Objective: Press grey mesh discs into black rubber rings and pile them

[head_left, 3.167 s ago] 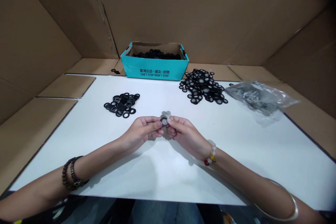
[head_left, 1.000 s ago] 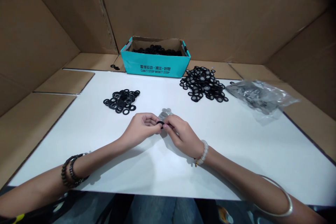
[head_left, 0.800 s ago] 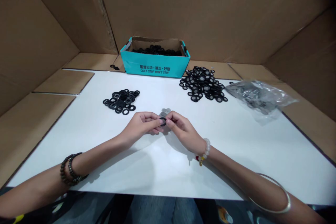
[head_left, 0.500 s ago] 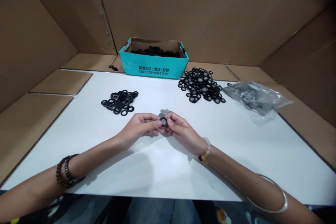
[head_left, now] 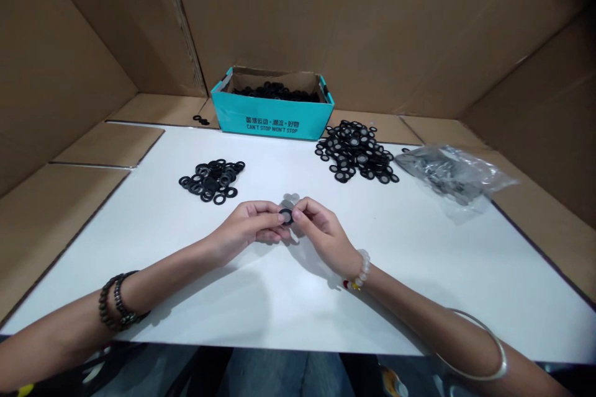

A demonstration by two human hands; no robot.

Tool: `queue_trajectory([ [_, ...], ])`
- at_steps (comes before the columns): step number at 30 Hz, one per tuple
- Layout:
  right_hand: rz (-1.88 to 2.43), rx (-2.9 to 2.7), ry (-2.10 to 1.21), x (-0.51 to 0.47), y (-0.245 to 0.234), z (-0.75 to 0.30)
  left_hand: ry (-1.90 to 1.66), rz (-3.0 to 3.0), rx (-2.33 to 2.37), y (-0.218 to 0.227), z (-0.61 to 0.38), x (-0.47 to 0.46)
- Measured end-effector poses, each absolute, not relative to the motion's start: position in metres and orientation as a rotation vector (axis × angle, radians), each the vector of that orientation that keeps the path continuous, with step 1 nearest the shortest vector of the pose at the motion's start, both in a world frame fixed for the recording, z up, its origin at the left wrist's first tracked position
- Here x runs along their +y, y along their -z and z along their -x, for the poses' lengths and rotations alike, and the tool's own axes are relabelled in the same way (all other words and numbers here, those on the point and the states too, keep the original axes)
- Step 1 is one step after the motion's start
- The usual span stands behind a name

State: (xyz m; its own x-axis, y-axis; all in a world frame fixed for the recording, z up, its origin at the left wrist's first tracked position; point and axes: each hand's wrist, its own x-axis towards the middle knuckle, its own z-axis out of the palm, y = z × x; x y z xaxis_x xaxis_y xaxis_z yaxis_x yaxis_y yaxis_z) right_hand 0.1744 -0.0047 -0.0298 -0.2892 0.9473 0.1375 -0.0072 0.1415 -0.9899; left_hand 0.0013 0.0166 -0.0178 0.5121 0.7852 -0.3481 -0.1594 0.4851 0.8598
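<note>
Pinching: left hand (head_left: 254,226) and right hand (head_left: 321,232), fingertips together, both clamp one black ring (head_left: 285,216).
Just behind: grey discs (head_left: 291,199) lie on the white table (head_left: 419,248).

Smooth matt white table top (head_left: 419,273), with dull brown corrugated cardboard walls (head_left: 372,25) all round. The teal box (head_left: 272,119) looks like printed card with a faint sheen. The held black ring (head_left: 286,216) is matt and rubbery-looking, same as the loose ring pile (head_left: 212,180). Clear plastic bag (head_left: 454,177), crinkled and glossy. Polished metal bangle (head_left: 501,356) gleams.
</note>
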Motion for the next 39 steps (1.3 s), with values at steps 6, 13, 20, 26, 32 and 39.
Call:
queue_trajectory([
  [6, 0.95, -1.963, -0.711, 0.0, 0.025, -0.185, -0.7, -1.01, 0.93, 0.017, -0.001, 0.017],
  [13, 0.864, -2.144, -0.439, 0.006, 0.024, -0.189, -0.659, -1.097, 0.953, 0.023, 0.0, 0.017],
  [20, 0.934, -2.024, -0.372, 0.001, 0.028, -0.18, -0.64, -1.073, 0.963, 0.02, -0.002, 0.015],
  [26, 1.094, -1.966, -0.104, 0.026, 0.028, -0.201, -0.866, -1.272, 1.081, 0.014, 0.003, 0.028],
  [32, 1.71, -1.743, 0.247, 0.074, 0.042, -0.272, -0.742, -2.249, 1.695, -0.011, 0.058, 0.079],
  [39, 1.822, -1.813, 0.277, 0.071, 0.045, -0.268, -0.273, -2.45, 1.9, -0.015, 0.079, 0.089],
])
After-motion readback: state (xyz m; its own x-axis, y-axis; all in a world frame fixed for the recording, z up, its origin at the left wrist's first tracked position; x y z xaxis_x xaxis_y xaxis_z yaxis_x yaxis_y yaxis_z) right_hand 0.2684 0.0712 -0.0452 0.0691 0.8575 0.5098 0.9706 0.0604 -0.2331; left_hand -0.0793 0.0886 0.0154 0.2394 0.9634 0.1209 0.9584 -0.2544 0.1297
